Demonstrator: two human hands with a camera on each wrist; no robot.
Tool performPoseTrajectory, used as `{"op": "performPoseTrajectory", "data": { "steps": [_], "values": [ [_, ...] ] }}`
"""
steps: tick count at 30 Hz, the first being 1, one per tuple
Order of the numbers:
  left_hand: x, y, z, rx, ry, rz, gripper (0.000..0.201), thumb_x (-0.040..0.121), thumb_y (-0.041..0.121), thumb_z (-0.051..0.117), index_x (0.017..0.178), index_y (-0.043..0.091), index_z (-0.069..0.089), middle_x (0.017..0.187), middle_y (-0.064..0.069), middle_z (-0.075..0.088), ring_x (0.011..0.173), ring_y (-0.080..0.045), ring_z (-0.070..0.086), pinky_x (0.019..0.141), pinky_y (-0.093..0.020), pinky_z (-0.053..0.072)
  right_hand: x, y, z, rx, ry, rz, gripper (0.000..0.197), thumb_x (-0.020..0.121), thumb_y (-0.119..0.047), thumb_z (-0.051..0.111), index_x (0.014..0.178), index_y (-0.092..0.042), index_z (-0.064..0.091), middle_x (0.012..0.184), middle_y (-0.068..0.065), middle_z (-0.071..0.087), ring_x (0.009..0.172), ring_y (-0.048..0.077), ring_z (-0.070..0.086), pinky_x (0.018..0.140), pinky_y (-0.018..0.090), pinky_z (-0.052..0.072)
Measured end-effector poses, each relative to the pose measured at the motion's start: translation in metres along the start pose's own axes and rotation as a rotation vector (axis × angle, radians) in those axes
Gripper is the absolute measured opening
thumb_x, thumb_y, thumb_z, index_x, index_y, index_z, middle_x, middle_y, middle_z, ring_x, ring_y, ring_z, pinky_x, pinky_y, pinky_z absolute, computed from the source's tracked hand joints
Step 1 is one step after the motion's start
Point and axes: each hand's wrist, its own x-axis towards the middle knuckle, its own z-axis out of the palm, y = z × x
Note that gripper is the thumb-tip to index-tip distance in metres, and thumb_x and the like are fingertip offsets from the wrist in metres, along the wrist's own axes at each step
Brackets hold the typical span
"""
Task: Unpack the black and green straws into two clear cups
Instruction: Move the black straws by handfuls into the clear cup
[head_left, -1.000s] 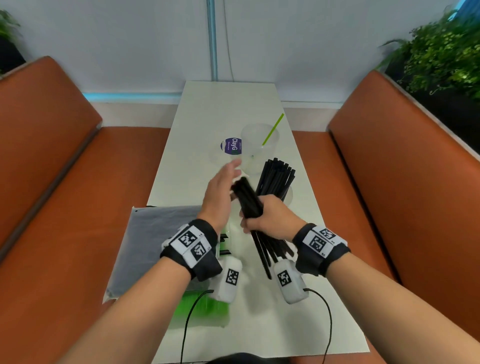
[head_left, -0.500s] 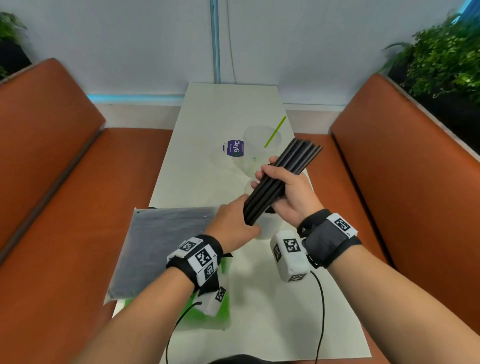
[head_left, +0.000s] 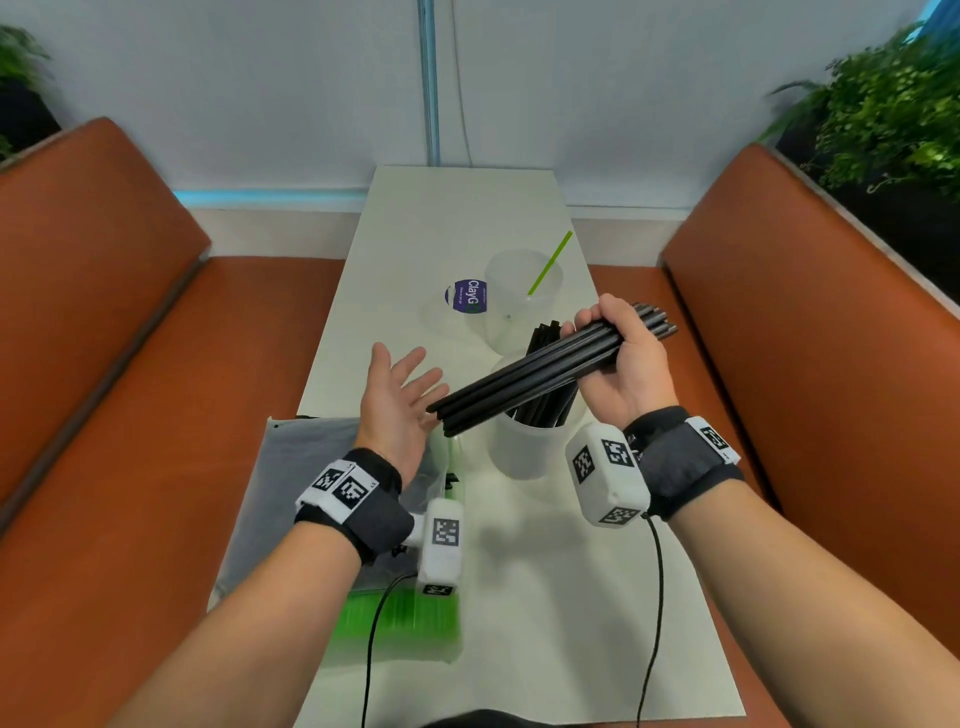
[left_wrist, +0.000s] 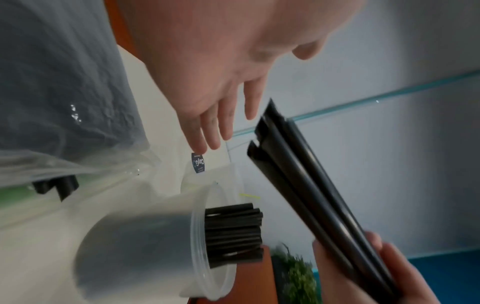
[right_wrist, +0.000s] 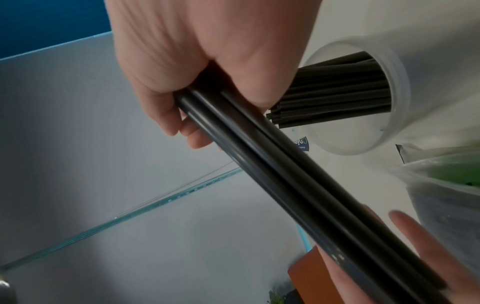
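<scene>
My right hand (head_left: 621, 358) grips a bundle of black straws (head_left: 535, 376) near its far end, holding it almost level above the near clear cup (head_left: 524, 449), which has several black straws standing in it. My left hand (head_left: 400, 395) is open, palm up, its fingers at the bundle's near tips. In the left wrist view the bundle (left_wrist: 319, 197) crosses above the cup (left_wrist: 145, 257). The right wrist view shows my fingers (right_wrist: 182, 115) curled round the bundle (right_wrist: 285, 174). A second clear cup (head_left: 519, 301) farther back holds one green straw (head_left: 549, 262).
A grey plastic bag (head_left: 306, 488) lies on the white table (head_left: 545, 597) under my left wrist, with a pack of green straws (head_left: 400, 623) near the front edge. A purple sticker (head_left: 466, 295) lies by the far cup. Orange benches (head_left: 130, 415) flank the table.
My right hand has lifted the black bundle up and to the right, turning it almost level. My left hand has let go of the bundle and opened, palm up, at its near end.
</scene>
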Motion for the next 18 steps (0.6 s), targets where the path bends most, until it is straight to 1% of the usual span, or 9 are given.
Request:
{"op": "performPoseTrajectory", "data": {
  "steps": [2, 5, 7, 10, 12, 14, 16, 17, 18],
  "values": [
    [-0.003, -0.005, 0.009, 0.055, -0.055, -0.001, 0.065, 0.098, 0.065, 0.028, 0.135, 0.021, 0.058, 0.137, -0.015, 0.057, 0.125, -0.03, 0.056, 0.109, -0.045, 0.042, -0.003, 0.008, 0.003, -0.016, -0.02, 0.0, 0.012, 0.088, -0.004, 0.063, 0.079, -0.006, 0.055, 0.072, 0.007, 0.053, 0.068, 0.019, 0.057, 0.085, 0.038, 0.051],
    [-0.006, -0.013, 0.02, 0.133, -0.096, 0.015, 0.063, 0.098, 0.064, 0.03, 0.128, 0.02, 0.063, 0.131, -0.01, 0.063, 0.118, -0.024, 0.062, 0.096, -0.037, 0.05, -0.005, 0.016, 0.006, -0.053, -0.052, -0.006, 0.012, 0.086, -0.002, 0.064, 0.078, -0.006, 0.056, 0.073, 0.011, 0.053, 0.071, 0.023, 0.057, 0.087, 0.039, 0.049],
    [-0.004, -0.015, 0.022, 0.13, -0.076, 0.037, 0.061, 0.1, 0.061, 0.031, 0.124, 0.017, 0.066, 0.128, -0.011, 0.064, 0.116, -0.023, 0.064, 0.099, -0.038, 0.049, -0.005, 0.016, 0.006, -0.051, -0.066, -0.013, 0.012, 0.085, -0.002, 0.065, 0.079, -0.006, 0.056, 0.075, 0.011, 0.053, 0.074, 0.025, 0.056, 0.088, 0.039, 0.049],
    [-0.001, -0.019, 0.022, 0.181, -0.101, 0.045, 0.061, 0.101, 0.058, 0.031, 0.119, 0.014, 0.068, 0.123, -0.012, 0.068, 0.114, -0.024, 0.065, 0.106, -0.043, 0.046, -0.004, 0.016, 0.005, -0.07, -0.088, -0.046, 0.011, 0.085, 0.0, 0.064, 0.081, -0.006, 0.055, 0.073, 0.011, 0.054, 0.07, 0.024, 0.058, 0.085, 0.04, 0.05],
    [0.001, -0.024, 0.021, 0.252, -0.112, 0.051, 0.06, 0.102, 0.057, 0.028, 0.116, 0.016, 0.07, 0.12, -0.009, 0.069, 0.115, -0.022, 0.064, 0.107, -0.044, 0.044, -0.002, 0.013, 0.004, -0.101, -0.1, -0.063, 0.011, 0.084, 0.001, 0.065, 0.079, -0.005, 0.057, 0.071, 0.01, 0.056, 0.069, 0.024, 0.06, 0.083, 0.041, 0.052],
    [0.004, -0.029, 0.02, 0.427, -0.089, 0.09, 0.055, 0.104, 0.052, 0.025, 0.115, 0.02, 0.069, 0.123, -0.001, 0.067, 0.118, -0.018, 0.06, 0.107, -0.04, 0.042, 0.002, 0.004, 0.001, -0.14, -0.091, -0.103, 0.013, 0.083, 0.001, 0.066, 0.073, -0.006, 0.06, 0.069, 0.01, 0.058, 0.07, 0.023, 0.061, 0.081, 0.04, 0.052],
    [0.01, -0.034, 0.017, 0.688, -0.029, 0.158, 0.041, 0.104, 0.044, 0.03, 0.11, 0.025, 0.066, 0.118, 0.006, 0.061, 0.112, -0.017, 0.054, 0.099, -0.035, 0.04, 0.01, -0.009, -0.003, -0.226, -0.034, -0.175, 0.016, 0.082, 0.0, 0.066, 0.07, -0.009, 0.062, 0.07, 0.009, 0.061, 0.074, 0.024, 0.062, 0.077, 0.038, 0.054],
    [0.013, -0.036, 0.015, 0.812, -0.016, 0.185, 0.033, 0.103, 0.039, 0.033, 0.109, 0.027, 0.064, 0.113, 0.006, 0.059, 0.109, -0.017, 0.051, 0.095, -0.032, 0.038, 0.014, -0.015, -0.005, -0.283, 0.003, -0.218, 0.017, 0.081, 0.0, 0.067, 0.068, -0.011, 0.063, 0.074, 0.01, 0.062, 0.078, 0.025, 0.062, 0.075, 0.037, 0.054],
    [0.014, -0.04, 0.014, 0.907, -0.035, 0.205, 0.031, 0.103, 0.035, 0.035, 0.113, 0.028, 0.064, 0.113, 0.006, 0.058, 0.109, -0.015, 0.05, 0.093, -0.029, 0.036, 0.018, -0.019, -0.007, -0.331, 0.034, -0.258, 0.018, 0.079, -0.001, 0.069, 0.067, -0.013, 0.064, 0.078, 0.011, 0.062, 0.081, 0.025, 0.061, 0.074, 0.037, 0.054]
  ]
}}
